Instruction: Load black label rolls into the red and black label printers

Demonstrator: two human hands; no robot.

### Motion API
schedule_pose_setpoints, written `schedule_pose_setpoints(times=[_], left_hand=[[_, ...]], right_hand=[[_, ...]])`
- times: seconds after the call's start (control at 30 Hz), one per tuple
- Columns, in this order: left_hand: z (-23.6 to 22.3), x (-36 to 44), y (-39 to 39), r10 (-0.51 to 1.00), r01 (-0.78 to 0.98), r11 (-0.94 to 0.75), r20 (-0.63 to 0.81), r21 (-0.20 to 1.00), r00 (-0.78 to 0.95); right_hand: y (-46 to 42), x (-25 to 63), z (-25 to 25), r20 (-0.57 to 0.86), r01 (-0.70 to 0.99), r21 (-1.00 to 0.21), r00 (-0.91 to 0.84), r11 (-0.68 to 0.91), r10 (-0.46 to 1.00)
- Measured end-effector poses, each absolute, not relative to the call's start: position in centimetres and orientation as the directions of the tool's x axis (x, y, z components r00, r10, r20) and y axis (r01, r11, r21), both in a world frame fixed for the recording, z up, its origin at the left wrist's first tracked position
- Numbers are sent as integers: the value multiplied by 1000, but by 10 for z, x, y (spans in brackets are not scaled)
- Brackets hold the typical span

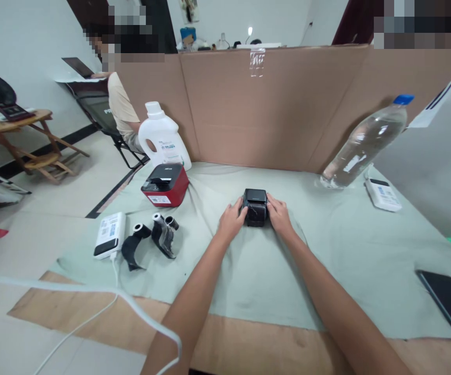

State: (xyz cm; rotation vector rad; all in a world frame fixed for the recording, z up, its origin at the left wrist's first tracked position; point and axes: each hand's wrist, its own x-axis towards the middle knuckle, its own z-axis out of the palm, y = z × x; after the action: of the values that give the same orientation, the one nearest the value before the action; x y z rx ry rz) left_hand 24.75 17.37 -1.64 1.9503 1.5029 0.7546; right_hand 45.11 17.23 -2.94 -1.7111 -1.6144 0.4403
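A small black box-shaped device rests on the pale green cloth in the middle of the head view; its exact kind is unclear. A flat dark panel tops it, and its front is glossy. My left hand grips its left side, thumb toward the front. Against the right side, my right hand presses with its fingers. Together the hands hold the device between them. Off to the left lie loose rolls of black film, one partly unrolled and others bunched beside it.
A red and black box-shaped machine and a white jug stand back left. A white power bank has a cable attached. At right are a tilted water bottle, a white device and a phone. Cardboard stands behind.
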Motion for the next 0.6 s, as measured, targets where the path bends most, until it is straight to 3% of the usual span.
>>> schedule_pose_setpoints(times=[0.33, 0.5, 0.6], left_hand=[[-15, 244, 175, 968, 634, -229, 102, 739, 231], [-15, 245, 177, 982, 634, -155, 48, 758, 182], [-14, 245, 178, 986, 638, -121, 16, 760, 168]], right_hand=[[222, 455, -14, 115, 783, -617, 189, -79, 975], [224, 461, 0, 244, 857, -514, 99, 42, 965], [231, 461, 10, 140, 911, -413, 48, 14, 989]])
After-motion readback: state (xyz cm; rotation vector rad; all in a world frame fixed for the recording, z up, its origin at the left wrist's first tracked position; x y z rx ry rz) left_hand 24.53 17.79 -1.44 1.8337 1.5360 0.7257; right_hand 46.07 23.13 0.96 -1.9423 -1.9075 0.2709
